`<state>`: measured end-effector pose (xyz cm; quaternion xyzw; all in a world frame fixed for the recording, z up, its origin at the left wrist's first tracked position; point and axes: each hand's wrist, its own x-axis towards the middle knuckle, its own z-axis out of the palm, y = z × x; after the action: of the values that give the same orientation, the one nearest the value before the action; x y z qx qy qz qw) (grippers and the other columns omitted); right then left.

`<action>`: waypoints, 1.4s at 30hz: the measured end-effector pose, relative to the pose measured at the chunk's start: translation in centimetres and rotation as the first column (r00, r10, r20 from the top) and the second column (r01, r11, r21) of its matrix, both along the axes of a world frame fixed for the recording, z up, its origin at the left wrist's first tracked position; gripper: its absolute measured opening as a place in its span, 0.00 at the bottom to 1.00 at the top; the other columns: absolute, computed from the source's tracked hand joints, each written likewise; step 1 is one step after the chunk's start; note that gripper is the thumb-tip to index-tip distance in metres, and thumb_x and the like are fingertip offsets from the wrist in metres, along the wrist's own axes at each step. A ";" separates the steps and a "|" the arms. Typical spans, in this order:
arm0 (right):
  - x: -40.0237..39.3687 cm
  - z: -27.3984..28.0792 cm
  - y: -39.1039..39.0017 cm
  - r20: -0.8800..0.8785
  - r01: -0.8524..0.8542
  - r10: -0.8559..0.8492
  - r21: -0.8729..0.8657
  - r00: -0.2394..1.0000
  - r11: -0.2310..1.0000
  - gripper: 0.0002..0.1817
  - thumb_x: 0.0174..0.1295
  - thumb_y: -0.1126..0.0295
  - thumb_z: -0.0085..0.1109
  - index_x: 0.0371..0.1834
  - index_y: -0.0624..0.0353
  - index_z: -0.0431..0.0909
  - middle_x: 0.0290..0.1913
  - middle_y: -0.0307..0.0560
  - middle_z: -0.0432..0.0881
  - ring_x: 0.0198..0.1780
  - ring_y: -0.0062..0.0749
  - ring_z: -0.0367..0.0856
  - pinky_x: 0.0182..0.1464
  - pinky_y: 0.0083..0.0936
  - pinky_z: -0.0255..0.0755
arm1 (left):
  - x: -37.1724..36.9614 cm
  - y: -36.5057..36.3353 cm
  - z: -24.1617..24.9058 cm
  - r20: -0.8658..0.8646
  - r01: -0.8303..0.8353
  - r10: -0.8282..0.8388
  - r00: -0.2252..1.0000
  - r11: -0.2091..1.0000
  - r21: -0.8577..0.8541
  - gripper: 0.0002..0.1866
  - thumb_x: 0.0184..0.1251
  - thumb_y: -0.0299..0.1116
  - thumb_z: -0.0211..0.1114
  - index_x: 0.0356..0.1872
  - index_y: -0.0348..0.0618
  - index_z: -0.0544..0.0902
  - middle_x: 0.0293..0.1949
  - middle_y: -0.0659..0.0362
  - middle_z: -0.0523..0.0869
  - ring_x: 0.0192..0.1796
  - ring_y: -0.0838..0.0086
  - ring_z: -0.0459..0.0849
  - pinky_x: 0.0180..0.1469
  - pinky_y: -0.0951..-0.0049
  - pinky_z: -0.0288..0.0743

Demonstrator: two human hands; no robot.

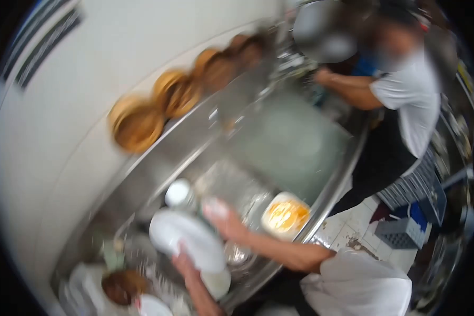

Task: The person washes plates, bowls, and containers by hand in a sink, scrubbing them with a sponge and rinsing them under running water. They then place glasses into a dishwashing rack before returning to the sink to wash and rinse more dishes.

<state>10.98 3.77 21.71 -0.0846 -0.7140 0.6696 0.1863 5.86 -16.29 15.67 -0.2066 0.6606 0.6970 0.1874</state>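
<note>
No text, label, brand, number or sign can be read anywhere in the head view. High on the pale wall, toward the upper left corner, a dark strip carries lighter marks along its length, but blur and the slant of the view keep them from resolving into letters or figures. At the lower left, a small spot of red shows at the edge of a white dish, too smeared to tell whether it is print, pattern or something lying there.
</note>
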 end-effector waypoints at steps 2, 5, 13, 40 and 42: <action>0.3 -1.5 -7.1 0.144 -0.101 0.154 -0.323 0.978 0.941 0.22 0.72 0.61 0.45 0.62 0.63 0.68 0.61 0.48 0.73 0.62 0.34 0.69 0.66 0.35 0.60 | 1.0 -0.7 -2.3 -0.344 -0.043 -0.009 0.939 0.989 -0.142 0.21 0.64 0.37 0.66 0.51 0.31 0.77 0.44 0.49 0.83 0.40 0.66 0.83 0.42 0.66 0.79; -1.2 -4.2 -11.7 0.290 -0.047 0.296 -0.638 0.910 0.769 0.27 0.73 0.55 0.43 0.66 0.64 0.64 0.65 0.45 0.69 0.66 0.32 0.65 0.68 0.31 0.58 | -0.8 -5.3 -1.0 -0.177 -0.101 0.083 0.981 0.990 -0.096 0.21 0.64 0.37 0.67 0.51 0.31 0.77 0.42 0.52 0.84 0.39 0.69 0.82 0.42 0.71 0.77; 10.1 -3.5 3.9 0.529 0.254 -0.101 -0.225 0.843 0.941 0.28 0.61 0.58 0.56 0.58 0.68 0.72 0.51 0.53 0.80 0.57 0.42 0.76 0.63 0.36 0.66 | -2.5 5.1 -3.4 -0.400 0.274 -0.471 0.786 0.846 -0.458 0.21 0.64 0.46 0.65 0.40 0.33 0.83 0.34 0.51 0.86 0.37 0.71 0.81 0.44 0.66 0.74; -11.8 -9.4 8.7 0.199 0.230 -0.117 -0.805 0.973 0.547 0.13 0.70 0.63 0.50 0.49 0.61 0.72 0.45 0.46 0.80 0.45 0.34 0.79 0.52 0.32 0.74 | -10.5 -9.7 -24.3 0.290 0.010 0.034 0.956 0.989 -0.149 0.20 0.67 0.52 0.60 0.34 0.42 0.76 0.16 0.60 0.74 0.13 0.74 0.72 0.13 0.73 0.67; -9.5 -8.2 -1.8 0.263 0.162 0.225 -0.908 0.938 0.386 0.21 0.72 0.61 0.44 0.63 0.60 0.69 0.55 0.46 0.79 0.57 0.36 0.77 0.62 0.34 0.68 | -10.6 -8.2 -24.7 0.195 0.107 -0.055 0.979 0.959 -0.264 0.19 0.67 0.50 0.59 0.33 0.42 0.77 0.17 0.59 0.75 0.15 0.73 0.73 0.15 0.71 0.68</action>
<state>1.43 1.98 13.56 -0.2752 -0.2446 0.9292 -0.0328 -4.76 -24.53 -8.99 -0.2674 0.7378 0.5687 0.2465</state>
